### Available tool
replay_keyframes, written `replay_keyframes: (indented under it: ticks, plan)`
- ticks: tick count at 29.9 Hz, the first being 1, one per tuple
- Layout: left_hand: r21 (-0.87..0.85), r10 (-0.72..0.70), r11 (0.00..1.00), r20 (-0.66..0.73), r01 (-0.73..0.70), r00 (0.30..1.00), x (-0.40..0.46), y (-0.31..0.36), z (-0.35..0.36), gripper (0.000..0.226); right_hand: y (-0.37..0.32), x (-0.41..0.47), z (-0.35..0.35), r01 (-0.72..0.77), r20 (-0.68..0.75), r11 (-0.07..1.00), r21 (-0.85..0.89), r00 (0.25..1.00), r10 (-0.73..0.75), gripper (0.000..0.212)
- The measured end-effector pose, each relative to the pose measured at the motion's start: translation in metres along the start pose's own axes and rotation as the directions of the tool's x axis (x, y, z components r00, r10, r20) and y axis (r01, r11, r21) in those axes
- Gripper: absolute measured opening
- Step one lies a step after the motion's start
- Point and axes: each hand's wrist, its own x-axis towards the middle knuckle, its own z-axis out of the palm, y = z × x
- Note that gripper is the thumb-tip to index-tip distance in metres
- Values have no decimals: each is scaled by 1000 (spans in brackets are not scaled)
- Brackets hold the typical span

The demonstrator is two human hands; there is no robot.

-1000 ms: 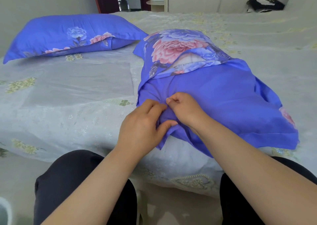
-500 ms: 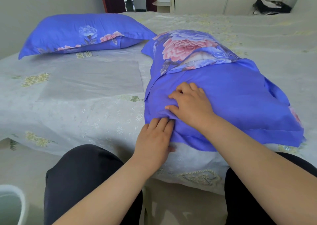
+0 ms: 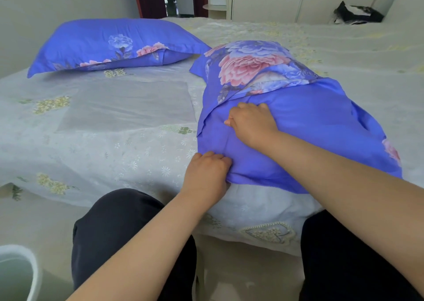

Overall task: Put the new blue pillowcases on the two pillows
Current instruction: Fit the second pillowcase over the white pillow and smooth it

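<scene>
A pillow in a blue pillowcase with pink and blue flowers (image 3: 309,126) lies in front of me on the bed, its flowered end folded over at the far side. My left hand (image 3: 206,174) grips the near left corner of that pillowcase with curled fingers. My right hand (image 3: 252,123) lies on top of the pillow farther in, fingers curled into the blue cloth near the edge of the flowered flap. A second pillow in a matching blue pillowcase (image 3: 114,44) lies at the far left of the bed.
The bed (image 3: 103,128) wears a pale sheet with small flowers. A white bin (image 3: 16,273) stands at the bottom left on the floor. A dark bag (image 3: 358,14) sits at the far right. My knees in dark trousers touch the bed's edge.
My right hand has slid away from me up the pillow to the flap's edge. My left hand has dropped to the near corner and its fingers have curled on the cloth.
</scene>
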Motion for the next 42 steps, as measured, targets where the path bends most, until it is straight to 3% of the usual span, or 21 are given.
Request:
replay_keyframes:
  ticks: [5, 9, 14, 18, 24, 26, 30, 31, 33, 35, 37, 39, 40, 42]
  plan:
    - [-46, -83, 996, -83, 80, 993, -5, 4, 0, 31, 26, 10, -9, -66, -155, 988, 142, 984, 88, 36]
    - [-88, -112, 992, -284, 90, 952, -9, 6, -3, 23, 36, 22, -21, -54, 80, 997, -50, 995, 58, 76]
    - [-93, -107, 992, -312, 81, 944, -5, 7, -4, 28, 19, 37, -31, 56, 161, 994, -89, 986, -41, 73]
    - [-84, -78, 995, -281, 57, 957, -4, 3, -3, 23, 23, 56, -30, -14, 226, 995, -103, 973, 37, 88]
    - [-99, -101, 992, -235, 79, 967, -1, -10, -7, 22, -11, 56, -32, 122, 350, 992, -20, 931, -107, 46]
    - [-118, -42, 993, -226, 15, 973, 0, -13, -10, 23, 9, 70, -38, 99, 232, 995, -10, 968, -94, 37]
    - [-214, 28, 974, -223, -77, 974, 10, -18, -19, 11, 59, 86, -46, -103, -22, 995, 1, 994, 103, 43]
    - [-251, 33, 965, -160, -73, 987, 8, -18, -20, 11, 60, 85, -41, -95, -46, 995, -26, 995, 93, 46]
    - [-404, 12, 913, 174, 60, 985, 1, -21, -22, 26, 61, 81, -31, -82, -21, 996, -37, 996, 81, 51]
    - [-558, 27, 762, 534, 328, 845, -6, -27, -27, 47, 67, 77, -30, -106, 55, 994, -24, 993, 107, 58]
    - [-636, -45, 615, 563, 467, 825, -5, -32, -34, 65, 77, 76, -40, -174, 123, 984, 33, 978, 169, 69]
    - [-563, -302, 643, 437, 520, 847, 2, -38, -31, 64, 85, 74, -52, -222, 226, 968, 115, 955, 192, 76]
    - [-516, -385, 663, 386, 542, 838, 5, -38, -31, 61, 89, 74, -57, -220, 310, 966, 138, 936, 169, 74]
    - [-582, -386, 521, 493, 625, 780, 9, -32, -30, 66, 92, 70, -68, -162, 495, 967, 196, 868, 46, 56]
